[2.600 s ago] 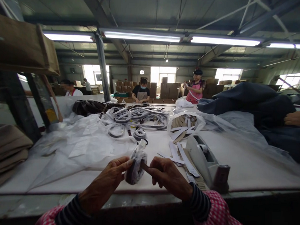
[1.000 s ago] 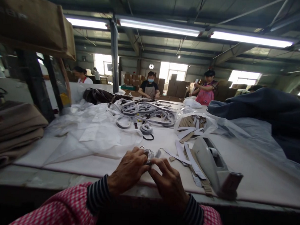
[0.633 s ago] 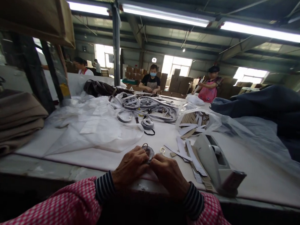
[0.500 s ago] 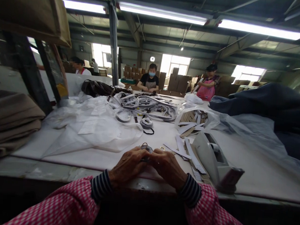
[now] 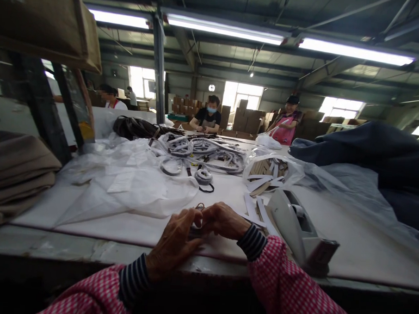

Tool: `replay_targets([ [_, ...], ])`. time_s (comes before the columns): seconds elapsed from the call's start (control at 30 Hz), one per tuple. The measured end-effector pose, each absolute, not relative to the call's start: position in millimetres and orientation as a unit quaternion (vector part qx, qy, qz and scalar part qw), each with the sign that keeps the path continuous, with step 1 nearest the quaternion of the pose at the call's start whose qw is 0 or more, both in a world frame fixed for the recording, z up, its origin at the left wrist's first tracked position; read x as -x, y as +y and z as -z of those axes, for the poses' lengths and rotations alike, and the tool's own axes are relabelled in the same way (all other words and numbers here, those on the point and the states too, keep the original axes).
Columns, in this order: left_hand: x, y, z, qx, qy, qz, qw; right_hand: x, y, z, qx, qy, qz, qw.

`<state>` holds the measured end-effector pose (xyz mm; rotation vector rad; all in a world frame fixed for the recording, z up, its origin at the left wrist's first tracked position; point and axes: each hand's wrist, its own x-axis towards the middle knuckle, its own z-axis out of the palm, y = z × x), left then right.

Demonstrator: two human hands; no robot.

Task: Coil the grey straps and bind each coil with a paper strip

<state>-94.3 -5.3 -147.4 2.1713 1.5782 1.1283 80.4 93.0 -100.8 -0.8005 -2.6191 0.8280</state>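
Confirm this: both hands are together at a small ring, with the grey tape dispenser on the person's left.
Wrong side: the head view shows the grey tape dispenser on the person's right, not the left. The rest holds: the left hand and right hand are together at the small ring.

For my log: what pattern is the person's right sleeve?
Right sleeve: pink-and-white check, dark-striped cuff at the wrist; best in the head view.
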Motion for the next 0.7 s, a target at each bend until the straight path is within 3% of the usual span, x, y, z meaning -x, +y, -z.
replay_targets([
  [0.1,95,-6,150,-0.746,0.583,-0.320,0.022,-78,93,104,0.276,-0.907,-0.285,0.144],
  [0.2,97,-1,148,-0.782,0.568,-0.254,0.013,-77,93,104,0.269,-0.911,-0.280,0.138],
  [0.43,106,5,141,-0.801,0.534,-0.266,0.048,-74,89,87,0.238,-0.947,-0.205,0.075],
  [0.7,115,-10,115,-0.801,0.499,-0.286,0.166,-73,53,65,0.183,-0.979,-0.023,0.087],
])
